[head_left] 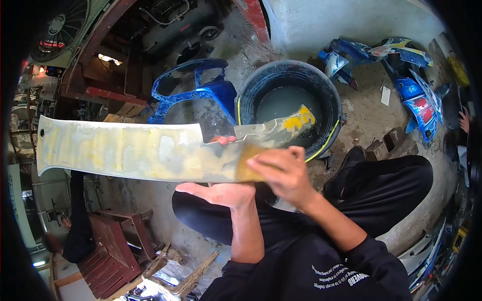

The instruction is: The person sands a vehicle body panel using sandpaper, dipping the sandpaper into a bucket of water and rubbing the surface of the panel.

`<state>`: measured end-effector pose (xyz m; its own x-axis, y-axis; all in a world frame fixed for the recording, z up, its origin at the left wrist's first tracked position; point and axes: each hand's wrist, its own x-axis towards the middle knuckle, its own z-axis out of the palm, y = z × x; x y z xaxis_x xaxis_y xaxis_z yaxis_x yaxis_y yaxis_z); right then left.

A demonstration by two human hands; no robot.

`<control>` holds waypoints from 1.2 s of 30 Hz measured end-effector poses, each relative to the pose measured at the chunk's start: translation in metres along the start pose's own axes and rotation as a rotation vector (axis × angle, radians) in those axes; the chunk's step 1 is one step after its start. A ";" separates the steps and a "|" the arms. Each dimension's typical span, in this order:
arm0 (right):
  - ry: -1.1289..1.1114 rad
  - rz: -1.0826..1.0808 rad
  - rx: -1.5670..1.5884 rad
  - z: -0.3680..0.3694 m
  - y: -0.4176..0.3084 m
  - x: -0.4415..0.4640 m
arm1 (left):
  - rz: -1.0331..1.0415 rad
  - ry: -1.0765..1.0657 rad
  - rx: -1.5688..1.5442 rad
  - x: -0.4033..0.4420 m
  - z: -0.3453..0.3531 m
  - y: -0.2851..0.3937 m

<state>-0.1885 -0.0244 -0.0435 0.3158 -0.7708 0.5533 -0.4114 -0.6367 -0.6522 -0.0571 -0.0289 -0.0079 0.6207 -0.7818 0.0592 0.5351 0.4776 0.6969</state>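
Observation:
A long curved body panel (120, 150), patched with pale yellow and grey filler, spans the view in front of me. Its narrow right end bears a bright yellow patch and reaches over a black tub (246, 80) of cloudy water. My left hand (221, 193) supports the panel from below, with fingertips curled up at the notch in its upper edge. Pressed on the panel's face, my right hand (283, 173) grips a yellowish-brown piece of sandpaper (248, 163), blurred by motion. Part of the sandpaper is hidden under my fingers.
A blue plastic frame (216, 93) lies left of the tub. Blue, white and red fairing parts (416, 100) rest on the floor at right, near a small block (394, 138). A wooden bench (110, 251) stands lower left, beside a person in black (78, 236). Another person's hand (464, 120) shows far right.

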 end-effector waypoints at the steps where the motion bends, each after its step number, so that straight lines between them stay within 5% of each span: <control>1: 0.006 -0.020 0.040 0.004 -0.014 0.009 | -0.061 -0.048 -0.075 0.000 -0.001 0.001; 10: -0.118 -0.009 -0.055 -0.009 -0.009 0.002 | -0.171 -0.178 -0.258 0.000 -0.013 0.006; 14: -0.044 0.054 -0.091 -0.010 0.012 -0.013 | -0.114 -0.062 -0.170 0.000 -0.004 0.002; 16: 0.015 0.044 -0.086 -0.003 0.000 -0.004 | -0.096 -0.201 -0.129 -0.002 -0.007 0.000; 26: -0.034 -0.037 0.014 0.001 -0.009 0.011 | -0.133 -0.121 -0.188 0.000 -0.002 0.007; 36: 0.177 -0.024 0.214 0.013 -0.049 0.061 | -0.143 -0.249 -0.038 -0.001 0.001 0.003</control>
<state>-0.1373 -0.0406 0.0157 0.1618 -0.7515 0.6395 -0.2097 -0.6595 -0.7219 -0.0567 -0.0273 -0.0054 0.3798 -0.9146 0.1388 0.6310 0.3658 0.6841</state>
